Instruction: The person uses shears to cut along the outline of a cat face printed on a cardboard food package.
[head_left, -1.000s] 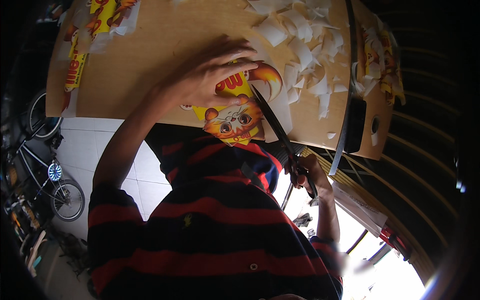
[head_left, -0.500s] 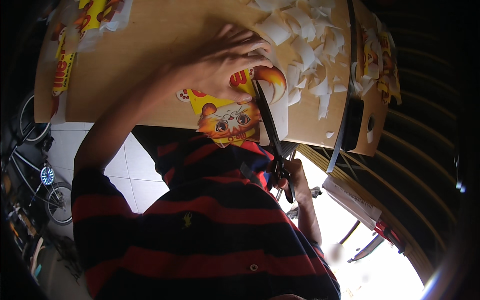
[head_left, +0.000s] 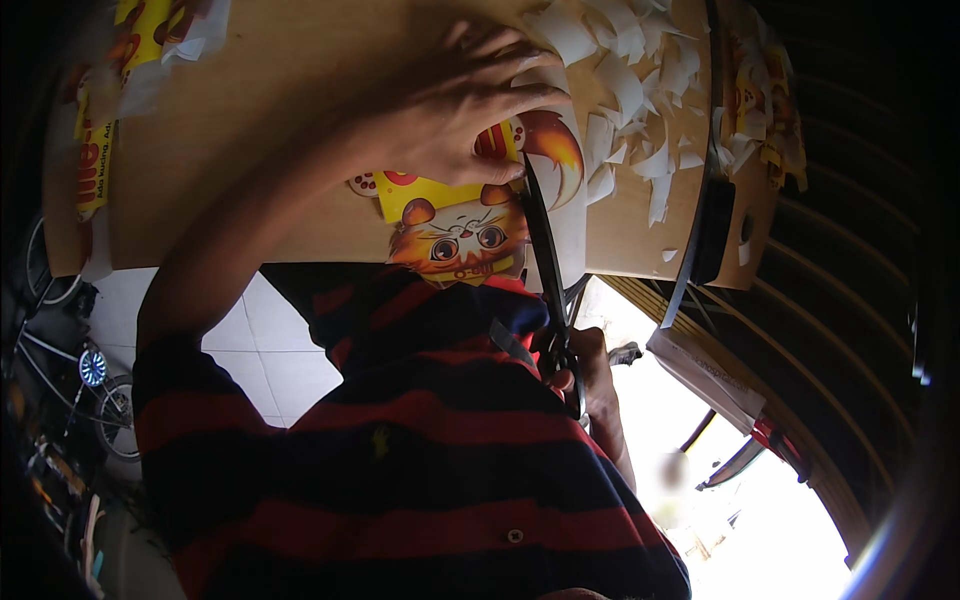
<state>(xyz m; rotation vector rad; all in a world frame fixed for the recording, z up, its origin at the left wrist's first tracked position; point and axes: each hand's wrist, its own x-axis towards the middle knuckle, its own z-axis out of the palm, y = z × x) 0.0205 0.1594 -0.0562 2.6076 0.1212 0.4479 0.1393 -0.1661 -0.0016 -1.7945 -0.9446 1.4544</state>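
Note:
My left hand [head_left: 470, 110] lies spread over a printed cutout sheet [head_left: 465, 240] with an orange-and-white cat and a yellow panel. Its thumb rests on the yellow part, and its fingers reach across the white backing. My right hand [head_left: 590, 370], low at the table's near edge, grips dark-handled scissors [head_left: 543, 240]. Their long dark blades point away from me along the right side of the cat's head, between it and the orange tail. The tips reach close to my left thumb. Part of the sheet is hidden under my left hand, and its near end overhangs the table edge.
White paper scraps [head_left: 650, 90] litter the right of the wooden table [head_left: 240, 110]. More yellow printed pieces lie at the far left [head_left: 95, 160] and far right [head_left: 765, 100]. A dark strip [head_left: 700, 235] crosses the table's right side. A bicycle [head_left: 90, 370] stands at left.
The view has turned slightly. The scissors stand a little more upright in the picture, their blades appearing closer together. My left hand keeps its spread place on the sheet.

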